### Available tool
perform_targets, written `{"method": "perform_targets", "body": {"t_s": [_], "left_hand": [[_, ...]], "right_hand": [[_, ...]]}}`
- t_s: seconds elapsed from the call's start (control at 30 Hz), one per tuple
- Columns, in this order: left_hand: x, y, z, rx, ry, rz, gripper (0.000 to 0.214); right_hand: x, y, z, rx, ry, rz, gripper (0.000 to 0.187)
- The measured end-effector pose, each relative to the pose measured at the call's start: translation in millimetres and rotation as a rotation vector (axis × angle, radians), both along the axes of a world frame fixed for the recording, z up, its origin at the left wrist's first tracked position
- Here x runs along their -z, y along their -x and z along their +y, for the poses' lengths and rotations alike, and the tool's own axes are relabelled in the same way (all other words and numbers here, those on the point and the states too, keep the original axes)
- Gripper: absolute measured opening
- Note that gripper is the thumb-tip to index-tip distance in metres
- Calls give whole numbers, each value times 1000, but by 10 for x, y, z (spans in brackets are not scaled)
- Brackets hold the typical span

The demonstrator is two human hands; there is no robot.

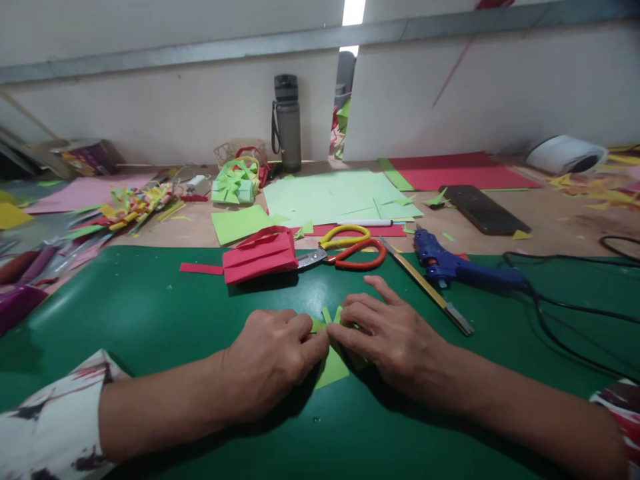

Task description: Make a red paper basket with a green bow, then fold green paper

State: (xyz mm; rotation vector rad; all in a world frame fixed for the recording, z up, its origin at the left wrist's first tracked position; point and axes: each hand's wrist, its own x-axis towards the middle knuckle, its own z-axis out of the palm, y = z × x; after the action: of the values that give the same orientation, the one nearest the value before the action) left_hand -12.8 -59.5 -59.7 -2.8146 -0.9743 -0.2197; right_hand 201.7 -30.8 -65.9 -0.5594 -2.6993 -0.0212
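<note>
A light green piece of paper (333,370) with narrow strips at its top lies on the green mat between my hands. My left hand (277,353) is closed, its thumb and index finger pinching the paper's left side. From the other side, my right hand (395,337) grips the same paper near its middle, index fingertip close to my left thumb. Part of the paper is hidden under the fingers. Just beyond, a folded red paper packet (260,257) covers the blades of scissors (355,259) with yellow and orange handles.
A craft knife (430,287) and a blue glue gun (465,267) with a black cord lie to the right on the green mat (165,287). Behind are a phone (485,210), pale green sheets (325,197), red sheets (455,172) and a grey bottle (289,127). Paper scraps clutter the left.
</note>
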Motion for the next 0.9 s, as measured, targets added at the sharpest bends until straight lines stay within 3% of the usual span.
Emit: {"method": "perform_targets", "body": {"t_s": [0.2, 0.37, 0.5, 0.67, 0.9], "left_hand": [[-11, -6, -18, -10, 2, -5, 20], [-92, 28, -67, -57, -84, -56, 23], [-92, 23, -147, -8, -103, -55, 27], [-40, 18, -215, 5, 20, -5, 68], [-57, 58, -175, -6, 235, -39, 75]], "right_hand": [[-12, 18, -14, 15, -5, -66, 29], [-5, 10, -33, 14, 3, -78, 25], [7, 12, -50, 33, 28, -42, 25], [14, 31, -66, 66, 40, -27, 26], [9, 44, -101, 84, -57, -79, 24]]}}
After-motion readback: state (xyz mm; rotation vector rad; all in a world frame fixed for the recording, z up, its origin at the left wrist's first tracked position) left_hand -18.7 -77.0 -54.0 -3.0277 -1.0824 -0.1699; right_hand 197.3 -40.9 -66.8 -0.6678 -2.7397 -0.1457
